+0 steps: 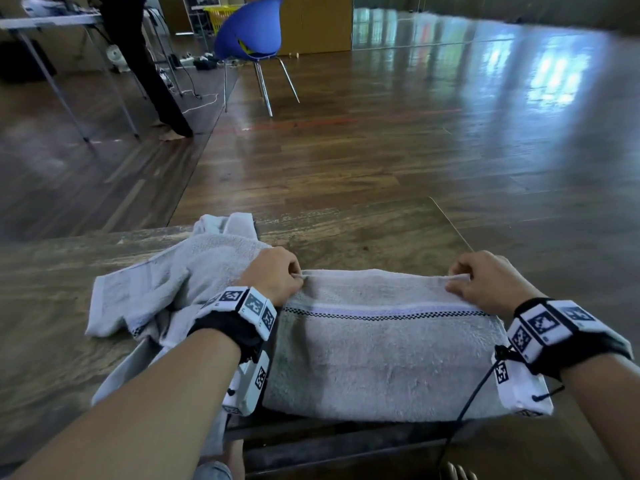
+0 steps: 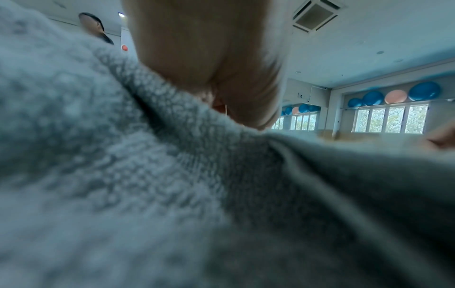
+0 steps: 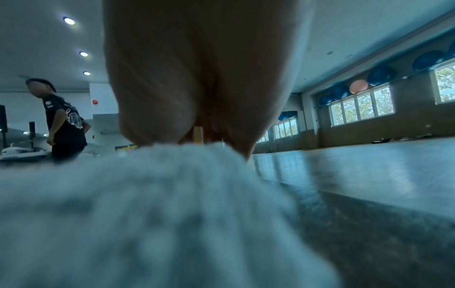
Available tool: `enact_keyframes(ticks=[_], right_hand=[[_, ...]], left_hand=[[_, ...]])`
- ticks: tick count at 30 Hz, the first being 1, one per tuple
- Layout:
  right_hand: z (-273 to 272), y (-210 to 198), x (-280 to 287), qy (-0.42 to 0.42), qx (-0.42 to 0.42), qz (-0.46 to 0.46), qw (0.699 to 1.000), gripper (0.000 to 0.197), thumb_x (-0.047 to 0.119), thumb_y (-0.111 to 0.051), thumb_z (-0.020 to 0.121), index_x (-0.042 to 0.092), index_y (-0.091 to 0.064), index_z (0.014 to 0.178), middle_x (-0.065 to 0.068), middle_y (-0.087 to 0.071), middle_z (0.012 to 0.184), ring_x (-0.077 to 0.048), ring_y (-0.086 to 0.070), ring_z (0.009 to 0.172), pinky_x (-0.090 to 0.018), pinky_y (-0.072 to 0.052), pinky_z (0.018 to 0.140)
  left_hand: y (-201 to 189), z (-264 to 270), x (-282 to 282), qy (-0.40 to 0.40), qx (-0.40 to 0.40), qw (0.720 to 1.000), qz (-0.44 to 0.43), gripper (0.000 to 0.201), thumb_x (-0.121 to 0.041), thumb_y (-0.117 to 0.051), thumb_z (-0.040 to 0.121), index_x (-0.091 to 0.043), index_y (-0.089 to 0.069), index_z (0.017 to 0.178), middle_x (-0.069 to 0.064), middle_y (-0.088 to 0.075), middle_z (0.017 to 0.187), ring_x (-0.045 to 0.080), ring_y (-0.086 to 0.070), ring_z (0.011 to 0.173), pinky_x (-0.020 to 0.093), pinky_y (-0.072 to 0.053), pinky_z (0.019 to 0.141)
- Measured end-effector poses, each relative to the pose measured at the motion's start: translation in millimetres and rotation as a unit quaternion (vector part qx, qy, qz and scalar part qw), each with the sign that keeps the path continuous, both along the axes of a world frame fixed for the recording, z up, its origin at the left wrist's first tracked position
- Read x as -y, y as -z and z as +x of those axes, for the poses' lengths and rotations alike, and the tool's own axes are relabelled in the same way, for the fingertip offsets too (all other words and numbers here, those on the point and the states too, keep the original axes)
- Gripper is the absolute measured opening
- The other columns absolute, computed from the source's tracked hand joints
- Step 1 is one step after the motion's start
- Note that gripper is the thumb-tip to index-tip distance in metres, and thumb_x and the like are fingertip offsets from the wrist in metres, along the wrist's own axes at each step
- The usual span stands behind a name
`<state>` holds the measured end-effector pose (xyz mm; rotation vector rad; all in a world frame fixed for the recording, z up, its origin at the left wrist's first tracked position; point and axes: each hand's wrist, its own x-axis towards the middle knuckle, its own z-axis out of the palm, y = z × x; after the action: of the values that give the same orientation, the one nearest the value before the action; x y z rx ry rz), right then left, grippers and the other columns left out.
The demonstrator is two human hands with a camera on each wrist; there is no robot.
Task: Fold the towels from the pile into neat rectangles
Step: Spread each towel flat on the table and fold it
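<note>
On a worn wooden table (image 1: 363, 233) beside the pile (image 1: 166, 285), our left hand (image 1: 273, 275) and right hand (image 1: 485, 278) pinch the far corners of the folded towel (image 1: 381, 355); we should keep both corners level and edges aligned.

A worn wooden table (image 1: 363, 233) carries a folded towel (image 1: 381, 355) beside crumpled towels (image 1: 166, 289).

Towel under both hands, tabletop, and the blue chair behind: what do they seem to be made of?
Towel: looped terry, likely cotton, matte and fuzzy, with a flat woven checkered band.
Tabletop: wood or wood-look laminate, worn, with streaky grain.
Blue chair: smooth moulded shell, probably plastic, on thin shiny metal legs.
</note>
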<state>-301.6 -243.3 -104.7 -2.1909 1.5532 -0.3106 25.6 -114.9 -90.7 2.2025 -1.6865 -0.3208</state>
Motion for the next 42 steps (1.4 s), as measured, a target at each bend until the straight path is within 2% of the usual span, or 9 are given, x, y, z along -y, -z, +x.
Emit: enact_keyframes(ticks=[4,10,15,25,27,31,37,39,42], right_hand=[[-8,-7,3,-0.019,0.028,0.015,0.999,0.019,0.020,-0.083,0.080,0.029,-0.070,0.068,0.003,-0.070,0.069,-0.014,-0.064,0.066,-0.029,-0.050,0.061],[-23,-10,-4,-0.035,0.019,0.030,0.999,0.009,0.046,-0.074,0.086,0.049,-0.074,0.077,0.009,-0.072,0.070,-0.014,-0.066,0.067,-0.046,-0.058,0.078],[-28,-18,-7,-0.029,0.135,-0.003,0.990,0.030,0.028,-0.075,0.089,0.055,-0.074,0.075,0.022,-0.075,0.079,-0.006,-0.070,0.079,-0.035,-0.054,0.078],[-29,-22,-7,0.051,0.282,-0.002,0.958,0.013,0.026,-0.090,0.071,0.026,-0.080,0.080,0.002,-0.077,0.075,-0.008,-0.072,0.068,-0.030,-0.054,0.069],[-28,-21,-6,0.056,0.271,-0.006,0.961,0.010,0.025,-0.089,0.072,0.024,-0.080,0.076,0.002,-0.076,0.071,-0.001,-0.066,0.058,-0.025,-0.048,0.062],[-28,-20,-3,0.054,0.219,-0.008,0.974,0.008,0.019,-0.084,0.080,0.022,-0.078,0.075,-0.003,-0.076,0.076,-0.019,-0.069,0.074,-0.033,-0.054,0.078],[-34,-22,1,0.045,0.084,0.031,0.995,0.011,0.018,-0.081,0.084,0.022,-0.076,0.075,-0.004,-0.074,0.081,-0.026,-0.067,0.082,-0.043,-0.057,0.088],[-33,-24,1,0.043,0.014,0.049,0.998,0.011,0.024,-0.079,0.086,0.025,-0.073,0.076,-0.001,-0.070,0.089,-0.022,-0.064,0.082,-0.036,-0.055,0.082],[-28,-32,-5,0.055,-0.051,0.049,0.996,0.010,0.028,-0.071,0.091,0.022,-0.071,0.083,-0.001,-0.072,0.079,-0.012,-0.067,0.061,-0.021,-0.046,0.051]], left_hand=[[-8,-3,0,0.010,-0.030,0.999,-0.016,0.009,-0.010,-0.073,0.082,-0.007,-0.078,0.075,0.000,-0.069,0.076,0.014,-0.064,0.074,0.023,-0.049,0.066],[-13,2,-8,0.003,-0.042,0.999,0.021,0.007,-0.007,-0.074,0.080,-0.008,-0.079,0.075,0.001,-0.069,0.075,0.010,-0.061,0.070,0.015,-0.043,0.061],[-20,7,-10,-0.026,-0.091,0.995,-0.021,0.015,-0.006,-0.068,0.083,-0.010,-0.080,0.076,0.004,-0.074,0.076,0.012,-0.064,0.072,0.019,-0.045,0.065],[-25,18,-19,-0.027,-0.142,0.984,-0.105,0.017,-0.006,-0.070,0.083,-0.012,-0.075,0.099,0.002,-0.074,0.086,0.015,-0.069,0.087,0.027,-0.056,0.081],[-25,18,-20,-0.013,-0.128,0.986,-0.103,0.018,-0.007,-0.069,0.085,-0.012,-0.077,0.101,0.002,-0.074,0.088,0.015,-0.069,0.088,0.028,-0.056,0.084],[-27,15,-21,0.009,-0.105,0.989,-0.102,0.011,-0.011,-0.067,0.089,-0.012,-0.079,0.088,-0.001,-0.074,0.081,0.011,-0.067,0.078,0.026,-0.056,0.075],[-32,9,-18,0.015,-0.051,0.997,-0.062,0.012,-0.014,-0.064,0.092,-0.013,-0.074,0.086,-0.001,-0.071,0.081,0.010,-0.063,0.071,0.015,-0.046,0.061],[-36,6,-16,0.010,-0.047,0.998,-0.035,0.012,-0.015,-0.063,0.093,-0.014,-0.071,0.084,0.000,-0.071,0.080,0.008,-0.063,0.061,0.015,-0.044,0.055],[-47,-1,-14,-0.001,-0.081,0.996,-0.033,0.017,-0.012,-0.059,0.095,-0.007,-0.069,0.082,0.005,-0.071,0.064,0.012,-0.068,0.047,0.014,-0.045,0.043]])
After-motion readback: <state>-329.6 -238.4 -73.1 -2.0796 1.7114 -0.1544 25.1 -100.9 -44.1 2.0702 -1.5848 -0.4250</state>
